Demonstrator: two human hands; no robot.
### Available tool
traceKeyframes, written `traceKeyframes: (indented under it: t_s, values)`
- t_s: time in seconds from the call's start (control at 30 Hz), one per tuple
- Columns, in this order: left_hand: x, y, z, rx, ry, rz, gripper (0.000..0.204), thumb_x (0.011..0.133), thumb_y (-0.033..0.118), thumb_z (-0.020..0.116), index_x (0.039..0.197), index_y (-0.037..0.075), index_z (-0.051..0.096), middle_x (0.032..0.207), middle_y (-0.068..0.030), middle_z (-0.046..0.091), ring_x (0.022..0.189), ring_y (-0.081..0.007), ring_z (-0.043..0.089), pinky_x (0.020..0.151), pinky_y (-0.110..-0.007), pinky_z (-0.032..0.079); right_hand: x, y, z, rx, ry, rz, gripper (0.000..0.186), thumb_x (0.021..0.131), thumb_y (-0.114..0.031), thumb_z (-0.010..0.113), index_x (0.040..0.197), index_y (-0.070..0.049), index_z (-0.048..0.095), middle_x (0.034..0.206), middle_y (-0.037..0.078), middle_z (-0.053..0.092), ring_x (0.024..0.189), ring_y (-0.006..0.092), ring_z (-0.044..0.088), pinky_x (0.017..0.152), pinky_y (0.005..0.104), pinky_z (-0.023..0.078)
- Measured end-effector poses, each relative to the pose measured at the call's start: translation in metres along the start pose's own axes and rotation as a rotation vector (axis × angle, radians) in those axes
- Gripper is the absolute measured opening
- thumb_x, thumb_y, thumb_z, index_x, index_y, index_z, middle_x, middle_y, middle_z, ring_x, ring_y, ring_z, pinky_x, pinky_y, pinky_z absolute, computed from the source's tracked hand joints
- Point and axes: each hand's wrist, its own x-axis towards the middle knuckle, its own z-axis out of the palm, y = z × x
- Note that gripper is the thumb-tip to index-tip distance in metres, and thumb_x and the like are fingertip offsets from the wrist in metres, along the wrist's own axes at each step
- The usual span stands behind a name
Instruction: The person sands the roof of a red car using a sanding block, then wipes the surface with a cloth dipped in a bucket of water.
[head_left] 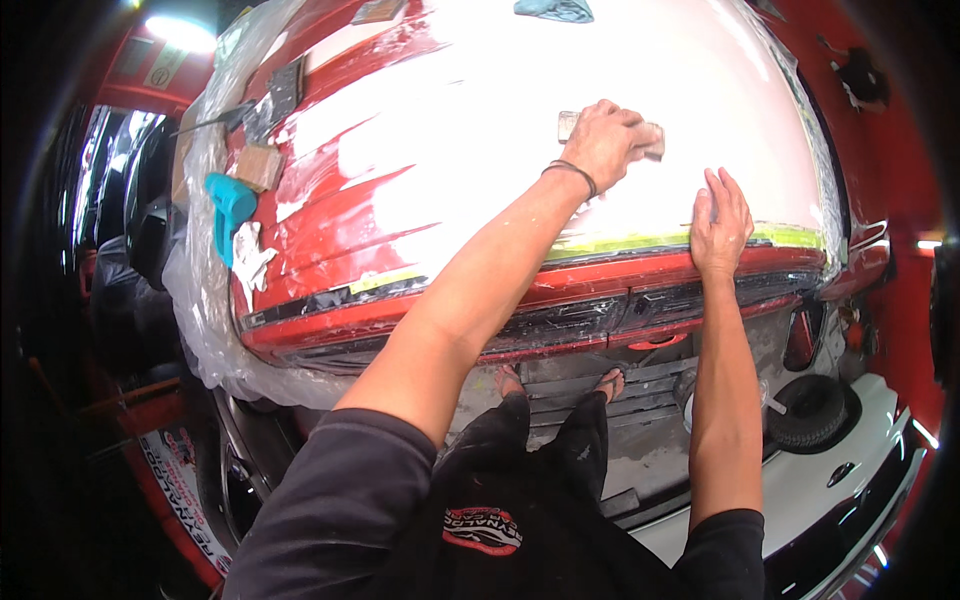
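Left hand (605,142): fingers curled, gripping pale rectangular block (654,142).
Block: against white-coated red curved car panel (480,130), one o'clock from view centre.
Right hand (722,222): fingers extended, four o'clock from block.

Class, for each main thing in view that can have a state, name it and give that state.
Car panel: partly red, partly white
Left hand: closed on the block
Block: gripped, over the white area
Right hand: open, palm down at the panel's near edge
Yellow-green tape: stuck along that edge
Plastic sheeting: crumpled
Teal tool: lying down
Ceiling light: lit
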Motion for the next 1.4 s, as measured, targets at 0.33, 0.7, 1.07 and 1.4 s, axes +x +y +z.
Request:
traceKeyframes:
  t_s: [0.33,0.7,1.07,1.4]
  values:
    - [-0.132,-0.032,-0.055,0.045,0.064,-0.189,0.037,0.105,0.024,0.076,0.141,0.028,0.081,0.148,-0.0098,0.073,0.133,-0.0391,0.062,0.118,-0.053,0.05,-0.003,0.011,-0.007,-0.036,0.002,-0.002,0.042,0.112,-0.029,0.065,0.152,-0.022,0.071,0.163,0.009,0.062,0.155,0.0315,0.054,0.13,0.0579,0.034]
    - [-0.13,-0.019,-0.048,0.046,0.044,-0.292,0.043,0.108,0.02,0.072,0.15,0.028,0.076,0.15,-0.0164,0.071,0.133,-0.0402,0.06,0.119,-0.054,0.05,0.001,0.013,-0.01,-0.054,-0.005,-0.008,0.042,0.113,-0.03,0.064,0.154,-0.021,0.07,0.165,0.008,0.061,0.156,0.0314,0.053,0.13,0.0576,0.033]
    - [-0.017,-0.142,-0.053,0.062,0.212,-0.21,0.037,0.104,0.026,0.077,0.14,0.029,0.082,0.144,-0.0058,0.076,0.134,-0.0342,0.06,0.122,-0.049,0.047,0.0,-0.013,-0.003,0.006,-0.024,-0.041,0.041,0.112,-0.026,0.065,0.152,-0.018,0.072,0.163,0.01,0.064,0.153,0.0333,0.056,0.129,0.0562,0.036]
    - [-0.17,-0.204,-0.141,0.078,0.097,-0.261,0.041,0.105,0.016,0.077,0.145,0.024,0.081,0.151,-0.0109,0.074,0.133,-0.0346,0.066,0.12,-0.045,0.052,0.006,0.009,-0.018,-0.048,0.004,-0.118,0.04,0.112,-0.018,0.062,0.149,-0.009,0.073,0.156,0.017,0.068,0.144,0.0392,0.063,0.123,0.0534,0.047]
